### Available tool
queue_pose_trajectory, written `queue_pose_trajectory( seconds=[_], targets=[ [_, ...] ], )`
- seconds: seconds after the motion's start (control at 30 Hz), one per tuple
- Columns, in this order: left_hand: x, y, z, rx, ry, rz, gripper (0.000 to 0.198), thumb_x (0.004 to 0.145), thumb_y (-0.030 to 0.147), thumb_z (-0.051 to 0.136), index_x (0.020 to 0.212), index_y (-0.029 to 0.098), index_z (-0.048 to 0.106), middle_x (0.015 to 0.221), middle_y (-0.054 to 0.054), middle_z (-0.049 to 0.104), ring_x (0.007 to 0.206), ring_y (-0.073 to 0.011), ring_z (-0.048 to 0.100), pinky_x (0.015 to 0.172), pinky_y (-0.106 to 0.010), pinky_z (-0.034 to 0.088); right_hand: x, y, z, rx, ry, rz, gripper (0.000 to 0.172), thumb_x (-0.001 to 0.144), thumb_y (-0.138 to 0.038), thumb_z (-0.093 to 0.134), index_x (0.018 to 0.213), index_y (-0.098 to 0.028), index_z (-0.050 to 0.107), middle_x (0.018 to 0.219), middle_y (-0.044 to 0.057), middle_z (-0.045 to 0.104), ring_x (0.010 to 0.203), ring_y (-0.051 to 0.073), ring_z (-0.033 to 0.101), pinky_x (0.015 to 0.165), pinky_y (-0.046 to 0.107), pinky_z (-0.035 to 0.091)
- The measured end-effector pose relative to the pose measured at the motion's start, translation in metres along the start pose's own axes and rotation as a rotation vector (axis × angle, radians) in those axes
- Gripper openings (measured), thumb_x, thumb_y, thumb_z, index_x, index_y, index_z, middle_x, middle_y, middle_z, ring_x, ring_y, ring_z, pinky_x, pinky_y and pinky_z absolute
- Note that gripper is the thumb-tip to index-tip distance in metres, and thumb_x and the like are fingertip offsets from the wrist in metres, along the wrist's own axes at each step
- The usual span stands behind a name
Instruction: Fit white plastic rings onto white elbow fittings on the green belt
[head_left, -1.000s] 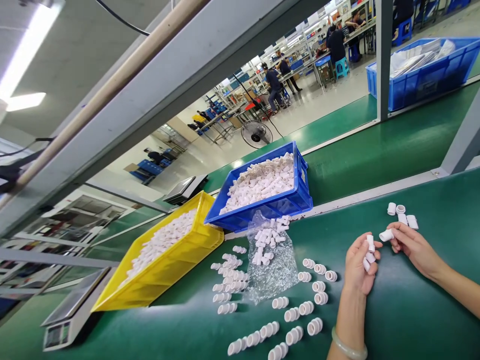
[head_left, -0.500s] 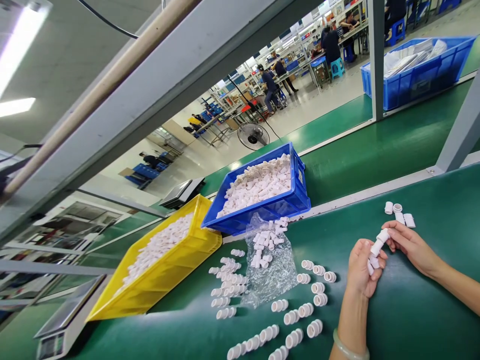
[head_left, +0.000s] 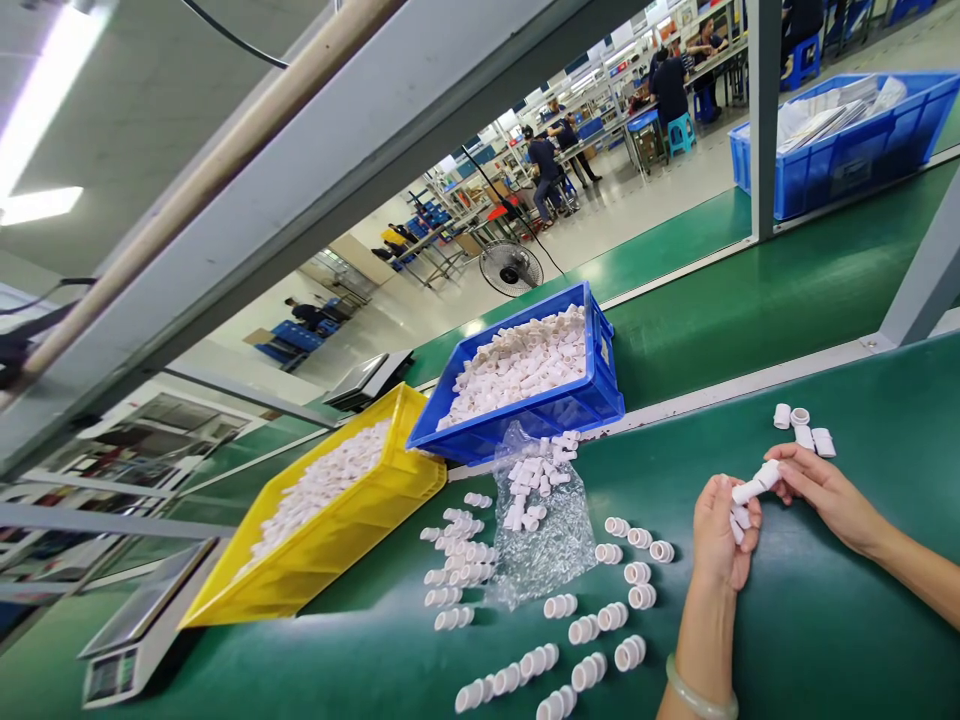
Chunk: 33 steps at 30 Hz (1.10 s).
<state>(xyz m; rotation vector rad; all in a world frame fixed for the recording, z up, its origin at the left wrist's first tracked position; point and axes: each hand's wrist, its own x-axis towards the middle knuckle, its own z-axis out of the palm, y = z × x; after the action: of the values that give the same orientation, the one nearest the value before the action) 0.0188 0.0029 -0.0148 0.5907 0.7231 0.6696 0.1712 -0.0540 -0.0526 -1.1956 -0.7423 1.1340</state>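
At the right of the head view, my left hand (head_left: 721, 530) is closed around several white plastic pipe fittings. One of them, a white pipe fitting (head_left: 745, 492), pokes out between thumb and fingers. My right hand (head_left: 829, 497) pinches another white fitting (head_left: 768, 473), which meets the first end to end. Whether the two are pushed together or only touching, I cannot tell. Just beyond my right fingers lie several loose fittings (head_left: 823, 442). Short rows of fittings (head_left: 589, 671) rest on the green tabletop (head_left: 840, 620) left of my left hand.
A blue crate (head_left: 517, 425) and a yellow crate (head_left: 352, 540), both full of white fittings, stand to the left. Clear plastic film (head_left: 547, 560) with fittings on it lies before them. A scale (head_left: 135, 640) is at far left; a grey post (head_left: 919, 265) rises at right.
The fitting held out of my left hand has swung to a flatter angle, still meeting the one in my right fingers. My left hand shifted slightly left. The view moved a little.
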Motion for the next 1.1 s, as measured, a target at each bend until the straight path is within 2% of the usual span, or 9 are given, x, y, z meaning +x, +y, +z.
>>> queue_pose_trajectory(
  seconds=[0.17,0.27,0.4,0.5,0.6,0.7,0.77,0.93,1.1],
  targets=[
    [0.002,-0.001,-0.002,0.028,0.029,0.039,0.055,0.07,0.059,0.08,0.085,0.017,0.048,0.062,0.0,0.058,0.048,-0.004,0.044,0.033,-0.011,0.018,0.001,0.004,-0.001,0.016,-0.024,0.049,0.043,0.086,-0.055,0.068,0.114,-0.023,0.057,0.103,0.006,0.07,0.077,0.016,0.061,0.078,0.032,0.053],
    [0.002,-0.001,-0.002,0.025,0.056,0.042,0.055,0.07,0.06,0.08,0.085,0.017,0.049,0.062,0.001,0.058,0.048,-0.0038,0.043,0.034,-0.011,0.018,0.001,0.006,0.0,0.009,-0.003,0.005,0.042,0.087,-0.054,0.067,0.114,-0.024,0.056,0.107,0.008,0.07,0.09,0.021,0.065,0.083,0.035,0.055],
    [0.001,0.001,0.0,-0.03,0.106,0.047,0.058,0.068,0.063,0.08,0.085,0.016,0.049,0.06,0.002,0.055,0.047,-0.0036,0.042,0.034,-0.011,0.018,-0.005,0.007,0.002,-0.319,0.035,-0.141,0.034,0.092,-0.051,0.061,0.115,-0.025,0.059,0.103,0.006,0.07,0.092,0.022,0.066,0.086,0.036,0.054],
    [0.001,0.002,0.0,-0.047,0.117,0.041,0.059,0.067,0.063,0.081,0.084,0.016,0.049,0.059,0.002,0.054,0.047,-0.004,0.043,0.034,-0.011,0.018,-0.011,0.007,0.004,-0.619,-0.042,-0.325,0.026,0.099,-0.044,0.053,0.117,-0.028,0.062,0.11,0.005,0.068,0.096,0.021,0.066,0.088,0.036,0.052],
    [0.002,0.0,0.0,-0.036,0.116,0.03,0.059,0.067,0.064,0.08,0.083,0.016,0.05,0.058,0.002,0.053,0.047,-0.004,0.042,0.034,-0.012,0.017,-0.012,0.008,0.005,-0.751,-0.103,-0.434,0.028,0.102,-0.039,0.046,0.125,-0.029,0.058,0.116,0.005,0.065,0.099,0.02,0.065,0.086,0.034,0.052],
    [0.003,-0.001,-0.001,-0.026,0.114,0.017,0.06,0.066,0.065,0.08,0.082,0.016,0.049,0.057,0.003,0.052,0.046,-0.004,0.042,0.034,-0.012,0.016,-0.01,0.009,0.003,-0.802,-0.101,-0.412,0.037,0.101,-0.042,0.047,0.134,-0.027,0.051,0.111,0.005,0.066,0.087,0.018,0.066,0.078,0.033,0.054],
    [0.003,-0.001,-0.001,-0.03,0.113,0.001,0.061,0.065,0.066,0.081,0.082,0.016,0.049,0.056,0.003,0.052,0.045,-0.004,0.041,0.034,-0.012,0.015,-0.009,0.008,0.003,-0.816,-0.09,-0.392,0.037,0.099,-0.044,0.05,0.131,-0.026,0.053,0.106,0.005,0.067,0.082,0.019,0.065,0.075,0.034,0.055],
    [0.002,-0.001,-0.001,0.016,0.102,-0.013,0.06,0.066,0.066,0.079,0.08,0.016,0.05,0.056,0.003,0.05,0.046,-0.0036,0.042,0.035,-0.013,0.016,-0.007,-0.003,0.004,-0.778,-0.156,-0.382,0.027,0.097,-0.046,0.052,0.111,-0.028,0.068,0.106,0.005,0.071,0.101,0.026,0.063,0.087,0.04,0.052],
    [0.002,0.002,-0.006,0.142,0.053,-0.038,0.059,0.066,0.066,0.079,0.076,0.016,0.048,0.054,0.004,0.05,0.043,-0.0032,0.039,0.035,-0.013,0.016,-0.006,-0.012,0.001,-0.643,-0.298,-0.188,0.033,0.093,-0.052,0.056,0.11,-0.028,0.071,0.101,0.006,0.072,0.095,0.027,0.064,0.084,0.041,0.051]
  ],
)
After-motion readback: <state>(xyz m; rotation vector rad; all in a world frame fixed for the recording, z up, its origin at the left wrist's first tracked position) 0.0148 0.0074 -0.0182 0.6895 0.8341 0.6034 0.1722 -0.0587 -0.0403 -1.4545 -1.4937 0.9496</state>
